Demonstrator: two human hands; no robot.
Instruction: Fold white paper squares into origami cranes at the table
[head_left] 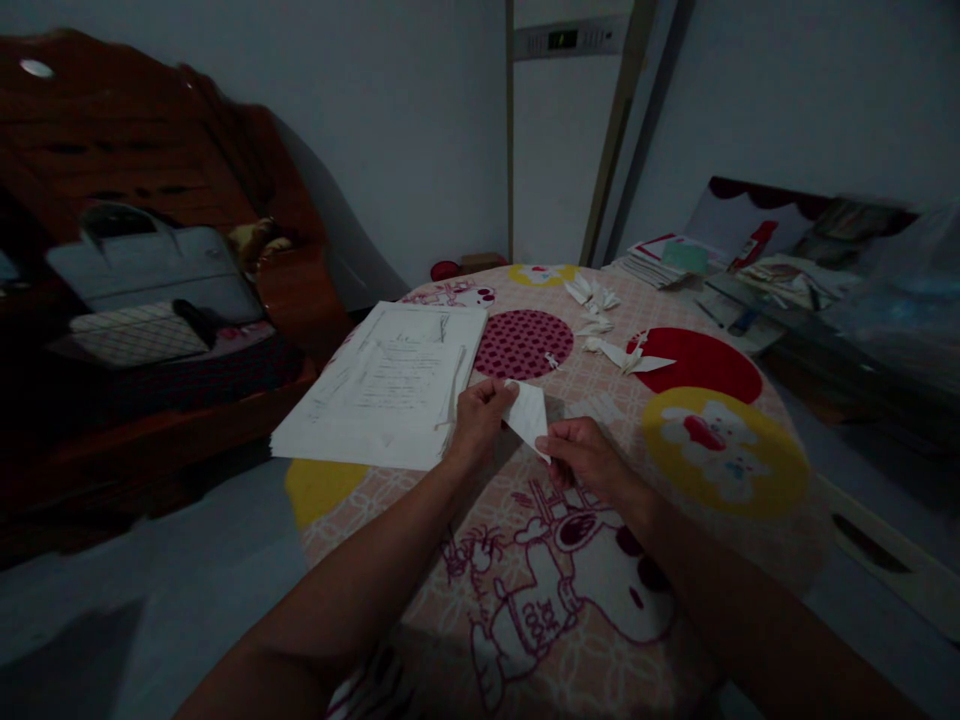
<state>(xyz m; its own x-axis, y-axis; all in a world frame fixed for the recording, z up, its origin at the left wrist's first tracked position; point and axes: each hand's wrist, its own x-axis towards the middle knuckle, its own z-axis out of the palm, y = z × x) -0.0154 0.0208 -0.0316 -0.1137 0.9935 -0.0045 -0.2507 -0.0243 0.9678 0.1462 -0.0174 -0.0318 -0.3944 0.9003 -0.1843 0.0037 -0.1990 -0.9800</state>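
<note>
A small folded white paper (529, 412) is held above the patterned tablecloth between both hands. My left hand (482, 418) pinches its upper left corner with thumb and fingers. At its lower right edge, my right hand (576, 450) grips the paper, with the fingers closed. A thick stack of printed sheets (397, 385) lies to the left of my left hand. Beyond my hands, several folded white paper shapes rest on the cloth, among them a winged one (626, 357) and a group (592, 293) farther back.
The round table (600, 620) has a cartoon-patterned cloth. At the back right are more papers (652, 262), a red object (756, 243) and a glass-topped surface (795, 340). A wooden bench (292, 290) with bags stands at the left.
</note>
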